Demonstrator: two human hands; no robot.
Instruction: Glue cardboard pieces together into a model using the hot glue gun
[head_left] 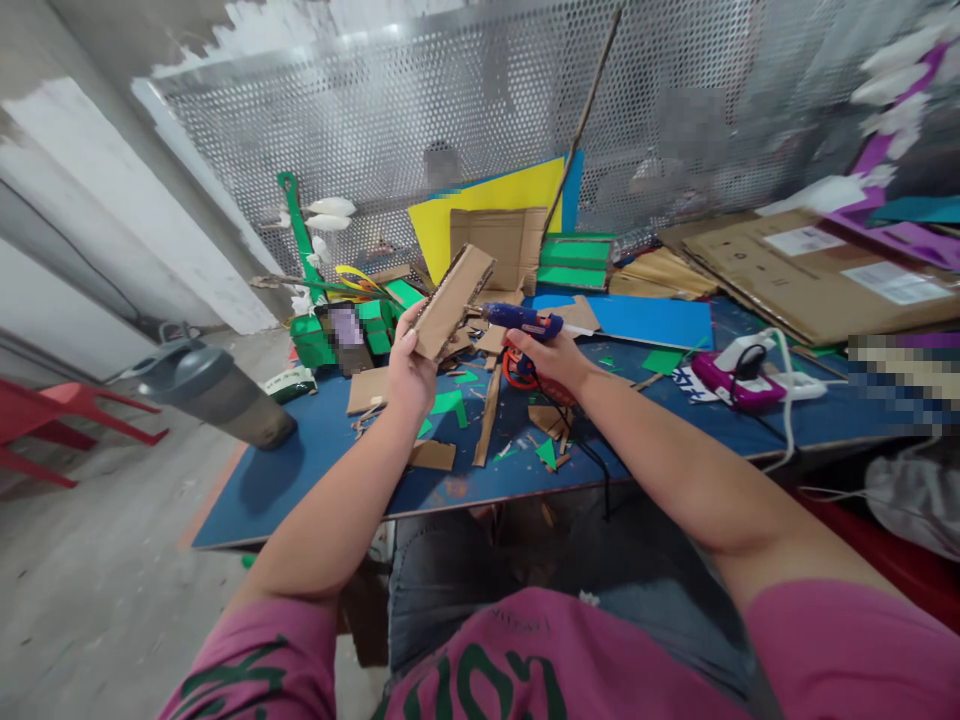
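Note:
My left hand [412,358] grips the lower end of a narrow cardboard piece [454,303], tilted up above the table. A blue glue gun [523,319] is held in my right hand [551,362], fingers wrapped round its handle. The gun's nozzle points left, close to the right edge of the cardboard piece; I cannot tell whether they touch. A white glue stick [577,330] pokes out of the gun's back end. Below my right hand an orange cable [517,368] is partly hidden.
Cardboard and green paper scraps [448,408] litter the blue table [315,480]. A grey shaker bottle [217,390] stands at the left. A magenta power strip [739,385] with cords lies at the right, near stacked cardboard [810,290]. Perforated metal sheeting [360,110] rises behind the table.

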